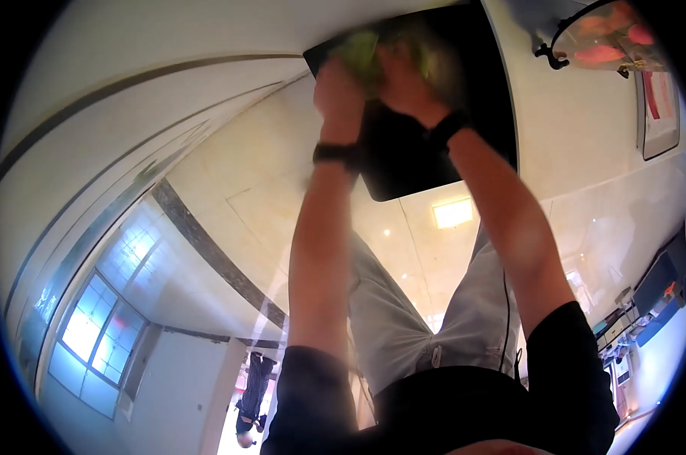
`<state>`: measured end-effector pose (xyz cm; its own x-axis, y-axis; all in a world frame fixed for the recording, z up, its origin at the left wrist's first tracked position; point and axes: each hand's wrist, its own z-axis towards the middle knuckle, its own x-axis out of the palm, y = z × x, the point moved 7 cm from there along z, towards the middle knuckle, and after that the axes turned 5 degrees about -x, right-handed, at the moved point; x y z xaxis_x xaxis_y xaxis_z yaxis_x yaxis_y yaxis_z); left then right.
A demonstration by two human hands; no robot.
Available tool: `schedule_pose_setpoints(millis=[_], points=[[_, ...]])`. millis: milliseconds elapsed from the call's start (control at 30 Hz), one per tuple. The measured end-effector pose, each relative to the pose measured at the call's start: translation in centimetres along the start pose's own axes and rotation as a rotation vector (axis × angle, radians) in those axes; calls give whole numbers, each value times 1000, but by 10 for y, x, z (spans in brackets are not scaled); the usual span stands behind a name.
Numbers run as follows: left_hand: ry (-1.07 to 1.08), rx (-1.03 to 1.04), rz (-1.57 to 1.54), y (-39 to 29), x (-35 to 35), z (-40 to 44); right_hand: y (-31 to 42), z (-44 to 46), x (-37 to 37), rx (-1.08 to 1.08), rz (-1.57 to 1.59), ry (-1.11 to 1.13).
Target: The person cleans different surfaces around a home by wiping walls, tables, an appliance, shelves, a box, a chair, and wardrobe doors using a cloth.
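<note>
Head view: a black rectangular panel (411, 163) lies ahead, seemingly as backing; left hand (339, 95) and right hand (405, 82) sit close together at a green item (360, 53) over the panel's far part, probably to steady it; blurred, finger grip I cannot tell

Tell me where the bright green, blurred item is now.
In the head view, the bright green, blurred item is at upper centre, right by the left hand and right hand, over the black rectangular surface.
</note>
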<state>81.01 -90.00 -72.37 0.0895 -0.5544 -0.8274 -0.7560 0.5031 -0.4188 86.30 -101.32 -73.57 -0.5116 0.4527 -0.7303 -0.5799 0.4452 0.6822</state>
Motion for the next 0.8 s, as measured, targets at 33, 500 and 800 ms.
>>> schedule_pose_setpoints(millis=[33,500,800], points=[[-31,42,-1,-12,3,9,-4,7,-13,-20,-25,-19],[143,21,-32,49,34,-134,28,-141,16,244,122,153],[113,7,-36,63,44,-183,51,-188,14,316,193,105]])
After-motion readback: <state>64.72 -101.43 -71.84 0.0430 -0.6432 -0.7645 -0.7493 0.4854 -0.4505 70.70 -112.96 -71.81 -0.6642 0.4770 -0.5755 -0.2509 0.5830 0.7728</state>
